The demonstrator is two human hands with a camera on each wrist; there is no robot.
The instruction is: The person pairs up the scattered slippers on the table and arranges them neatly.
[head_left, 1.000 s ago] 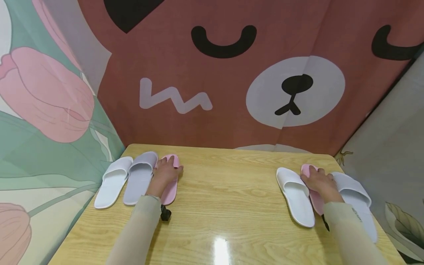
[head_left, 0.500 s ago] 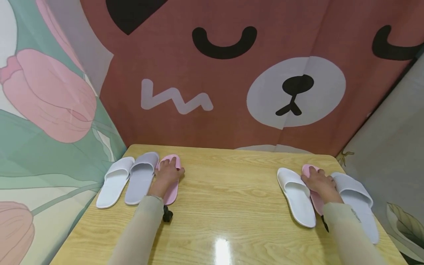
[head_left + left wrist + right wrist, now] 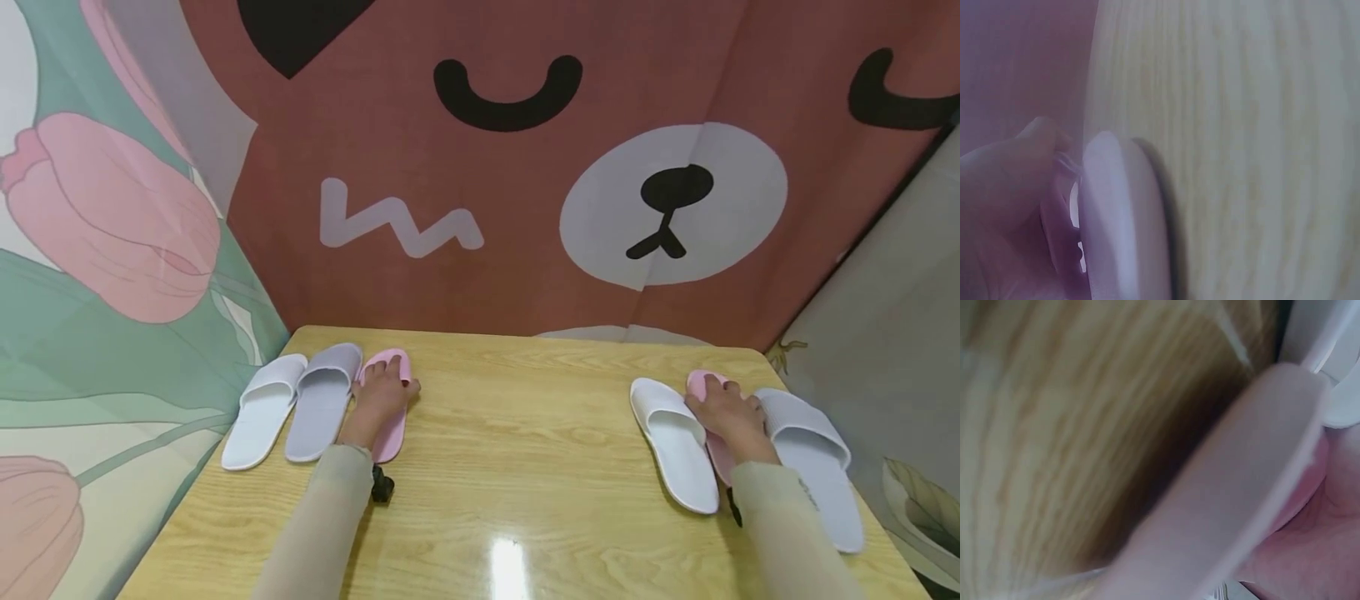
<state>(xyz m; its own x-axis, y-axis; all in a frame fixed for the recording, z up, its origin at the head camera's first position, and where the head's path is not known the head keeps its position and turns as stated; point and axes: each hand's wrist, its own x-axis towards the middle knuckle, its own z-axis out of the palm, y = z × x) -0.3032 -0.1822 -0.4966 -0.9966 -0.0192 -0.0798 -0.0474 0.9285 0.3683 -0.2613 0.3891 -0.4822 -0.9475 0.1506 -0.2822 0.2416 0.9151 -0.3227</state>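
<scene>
On the left, my left hand point(image 3: 381, 400) lies over the upper of a pink slipper point(image 3: 392, 435) and grips it. In the left wrist view, that hand's thumb meets the strap edge beside the pale sole point(image 3: 1129, 219). On the right, my right hand point(image 3: 729, 419) holds another pink slipper point(image 3: 720, 457) by its upper, fingers bent over the strap. The right wrist view has this slipper's sole point(image 3: 1222, 481) close up, against the palm, with a dark shadow beside it on the wood. Both hands hide much of the slippers' uppers.
Left of my left hand lie a grey-lilac slipper point(image 3: 322, 408) and a white slipper point(image 3: 262, 417). A white slipper point(image 3: 678, 454) and a larger pale slipper point(image 3: 817, 475) flank my right hand. The wooden table point(image 3: 510, 433) meets a bear-print cloth point(image 3: 510, 275) at the back.
Both hands stay on the pink slippers, nearly still. The whole view shifts slightly.
</scene>
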